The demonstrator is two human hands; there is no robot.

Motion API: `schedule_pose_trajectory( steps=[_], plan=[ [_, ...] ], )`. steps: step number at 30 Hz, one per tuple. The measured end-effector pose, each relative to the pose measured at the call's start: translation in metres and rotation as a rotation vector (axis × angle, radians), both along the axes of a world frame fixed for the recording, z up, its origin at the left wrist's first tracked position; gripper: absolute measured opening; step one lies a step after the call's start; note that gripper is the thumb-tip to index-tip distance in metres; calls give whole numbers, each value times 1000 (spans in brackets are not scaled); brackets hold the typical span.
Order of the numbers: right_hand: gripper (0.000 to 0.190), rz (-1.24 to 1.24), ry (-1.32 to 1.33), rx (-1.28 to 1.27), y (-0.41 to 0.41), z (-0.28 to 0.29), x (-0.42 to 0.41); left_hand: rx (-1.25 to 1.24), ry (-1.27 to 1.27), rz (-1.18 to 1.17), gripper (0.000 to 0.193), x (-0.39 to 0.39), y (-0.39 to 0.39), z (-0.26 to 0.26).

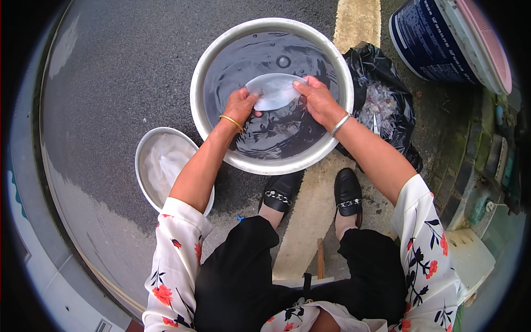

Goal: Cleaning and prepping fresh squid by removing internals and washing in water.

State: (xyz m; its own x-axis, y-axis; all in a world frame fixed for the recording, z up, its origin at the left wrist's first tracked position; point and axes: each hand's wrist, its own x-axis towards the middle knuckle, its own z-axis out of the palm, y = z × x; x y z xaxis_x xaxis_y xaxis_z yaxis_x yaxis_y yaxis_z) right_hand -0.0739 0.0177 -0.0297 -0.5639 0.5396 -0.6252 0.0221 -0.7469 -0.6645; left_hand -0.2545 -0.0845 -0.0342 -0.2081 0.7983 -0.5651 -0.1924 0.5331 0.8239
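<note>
A pale, translucent, leaf-shaped piece (277, 92), perhaps a cleaned squid body, is stretched between my two hands over a wide metal basin (271, 168) of dark water. My left hand (241, 106) pinches its left end, and my right hand (316, 97) pinches its right end between thumb and fingers. Some of my left fingertips are hidden under the piece. Lower left of the basin stands a smaller metal bowl (139, 174) with whitish, soft, wet pieces (164, 159) in it.
Right of the basin lies a black plastic bag (404, 112) with pinkish-white scraps (378, 103) and what looks like scissors (376, 123). A dark blue and white bucket (433, 45) with a pink basket (489, 37) stands upper right. My black shoes (348, 191) are just below the basin.
</note>
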Motion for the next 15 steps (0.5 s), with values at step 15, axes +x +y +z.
schedule_pose_trajectory(
  steps=[15],
  plan=[
    [16, -85, -139, -10, -2, 4, 4, 113, 543, 208, 15, -9, -11, 18]
  ],
)
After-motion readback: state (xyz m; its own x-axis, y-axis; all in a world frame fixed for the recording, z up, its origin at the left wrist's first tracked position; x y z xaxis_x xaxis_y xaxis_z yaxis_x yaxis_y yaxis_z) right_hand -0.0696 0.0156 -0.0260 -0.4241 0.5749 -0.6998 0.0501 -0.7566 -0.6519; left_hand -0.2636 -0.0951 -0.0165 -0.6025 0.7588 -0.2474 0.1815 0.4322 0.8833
